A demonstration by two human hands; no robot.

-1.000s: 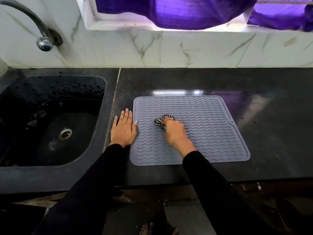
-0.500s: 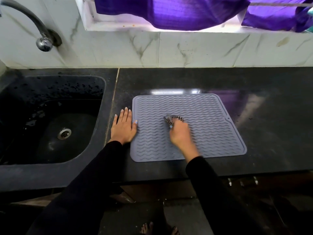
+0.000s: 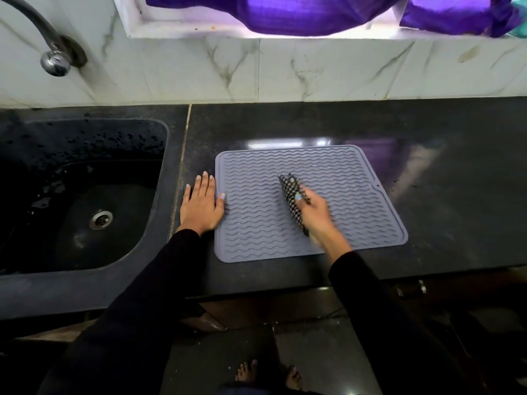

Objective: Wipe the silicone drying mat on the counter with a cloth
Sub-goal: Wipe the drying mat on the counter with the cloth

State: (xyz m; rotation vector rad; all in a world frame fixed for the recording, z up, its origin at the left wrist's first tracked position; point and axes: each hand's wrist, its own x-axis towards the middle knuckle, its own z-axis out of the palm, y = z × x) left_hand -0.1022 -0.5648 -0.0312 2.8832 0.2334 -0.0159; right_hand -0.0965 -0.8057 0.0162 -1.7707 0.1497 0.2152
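Note:
A grey silicone drying mat (image 3: pixel 356 195) with wavy ridges lies flat on the black counter (image 3: pixel 442 166). My right hand (image 3: pixel 316 215) grips a bunched black-and-white checked cloth (image 3: pixel 292 195) and holds it against the middle of the mat; the hand is blurred. My left hand (image 3: pixel 201 205) lies flat on the counter at the mat's left edge, fingers straight, with the thumb tip resting on the mat's rim.
A black sink (image 3: pixel 82 195) with a metal drain (image 3: pixel 100 219) is sunk into the counter on the left, under a tap (image 3: pixel 52 57). White marble tiles (image 3: pixel 313 72) back the counter. Purple cloth (image 3: pixel 299 12) hangs at the window. The counter's front edge runs just below the mat.
My right hand has swept the cloth rightward across the mat, from left of centre to the middle. My left hand has stayed at the mat's left edge.

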